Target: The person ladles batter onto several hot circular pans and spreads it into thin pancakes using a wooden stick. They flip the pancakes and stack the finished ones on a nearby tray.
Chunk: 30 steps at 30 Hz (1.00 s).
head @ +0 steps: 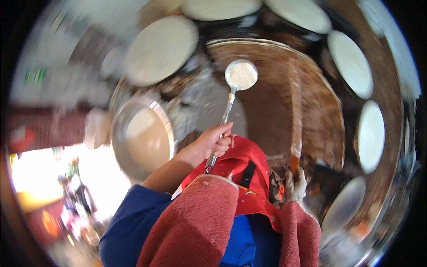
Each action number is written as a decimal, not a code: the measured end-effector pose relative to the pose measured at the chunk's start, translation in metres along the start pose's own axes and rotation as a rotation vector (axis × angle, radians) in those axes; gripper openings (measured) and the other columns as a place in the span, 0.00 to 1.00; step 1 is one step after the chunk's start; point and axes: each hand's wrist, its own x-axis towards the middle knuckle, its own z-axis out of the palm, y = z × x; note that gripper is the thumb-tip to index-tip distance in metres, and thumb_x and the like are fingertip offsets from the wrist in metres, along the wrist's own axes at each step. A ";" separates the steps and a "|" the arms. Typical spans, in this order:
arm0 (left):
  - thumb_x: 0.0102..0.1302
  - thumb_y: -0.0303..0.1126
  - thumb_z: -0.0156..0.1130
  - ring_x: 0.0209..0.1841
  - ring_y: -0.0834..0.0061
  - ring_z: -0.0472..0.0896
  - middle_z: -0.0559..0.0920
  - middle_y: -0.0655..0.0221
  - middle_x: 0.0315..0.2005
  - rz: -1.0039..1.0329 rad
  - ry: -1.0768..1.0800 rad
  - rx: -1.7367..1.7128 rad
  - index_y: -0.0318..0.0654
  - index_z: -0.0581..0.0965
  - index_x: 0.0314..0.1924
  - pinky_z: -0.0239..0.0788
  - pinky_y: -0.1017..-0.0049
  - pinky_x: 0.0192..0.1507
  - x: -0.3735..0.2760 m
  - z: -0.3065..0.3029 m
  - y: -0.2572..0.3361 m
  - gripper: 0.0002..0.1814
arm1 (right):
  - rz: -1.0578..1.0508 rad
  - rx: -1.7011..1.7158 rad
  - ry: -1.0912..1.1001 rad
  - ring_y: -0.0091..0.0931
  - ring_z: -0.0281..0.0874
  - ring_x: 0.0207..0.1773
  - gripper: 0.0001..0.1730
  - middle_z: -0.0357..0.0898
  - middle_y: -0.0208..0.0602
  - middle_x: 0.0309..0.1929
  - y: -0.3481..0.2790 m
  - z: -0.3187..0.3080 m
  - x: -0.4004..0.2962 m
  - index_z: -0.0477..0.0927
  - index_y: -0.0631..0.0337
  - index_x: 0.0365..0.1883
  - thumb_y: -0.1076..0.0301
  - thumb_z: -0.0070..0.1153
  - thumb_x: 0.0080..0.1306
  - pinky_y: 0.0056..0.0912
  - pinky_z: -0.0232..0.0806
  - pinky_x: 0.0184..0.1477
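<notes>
My bare left hand (217, 142) grips the metal handle of a ladle (241, 75) with a round bowl full of pale batter-like mixture. Dried white residue coats part of its handle. To the left stands a wide metal pot (170, 133) holding a cream-coloured liquid (148, 142). My right hand (296, 187), in a whitish glove, is closed around the brown handle of a long, narrow, flat-bladed spatula (295, 110). The blade is smeared and blurred, and points away from me over a large brown round surface (320, 110) with a pale rim.
Several pale round discs (163, 50) ring the brown surface; whether they are lids or sheets of batter is unclear. One greyer disc (345, 205) lies near my right side. A red apron (240, 163) and reddish towelling (196, 217) cover my front. A bright opening (96, 170) is at left.
</notes>
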 end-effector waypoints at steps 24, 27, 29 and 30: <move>0.70 0.37 0.43 0.08 0.86 0.50 0.52 0.81 0.10 0.191 -0.152 -1.502 0.49 0.55 0.17 0.44 0.80 0.09 -0.014 -0.265 -0.124 0.21 | -0.415 -1.349 -1.049 0.49 0.75 0.44 0.16 0.77 0.56 0.37 -0.198 0.270 -0.035 0.68 0.66 0.42 0.62 0.42 0.65 0.49 0.68 0.45; 0.70 0.37 0.44 0.08 0.86 0.50 0.52 0.83 0.09 0.304 -0.339 -1.580 0.48 0.56 0.18 0.43 0.82 0.09 -0.044 -0.242 -0.118 0.20 | -0.347 -1.326 -1.053 0.45 0.76 0.45 0.16 0.77 0.51 0.41 -0.209 0.252 -0.043 0.69 0.62 0.46 0.60 0.42 0.66 0.45 0.68 0.46; 0.70 0.36 0.44 0.07 0.87 0.50 0.52 0.83 0.09 0.413 -0.408 -1.549 0.48 0.57 0.18 0.43 0.82 0.09 -0.071 -0.228 -0.110 0.20 | -0.327 -1.213 -1.086 0.43 0.77 0.44 0.17 0.78 0.49 0.39 -0.213 0.239 -0.044 0.70 0.62 0.45 0.59 0.42 0.66 0.44 0.68 0.45; 0.70 0.35 0.45 0.07 0.87 0.50 0.52 0.83 0.09 0.501 -0.362 -1.506 0.47 0.58 0.20 0.43 0.82 0.09 -0.091 -0.215 -0.101 0.18 | -0.271 -1.132 -1.111 0.43 0.78 0.42 0.17 0.78 0.49 0.37 -0.221 0.234 -0.048 0.70 0.61 0.45 0.59 0.42 0.66 0.43 0.68 0.44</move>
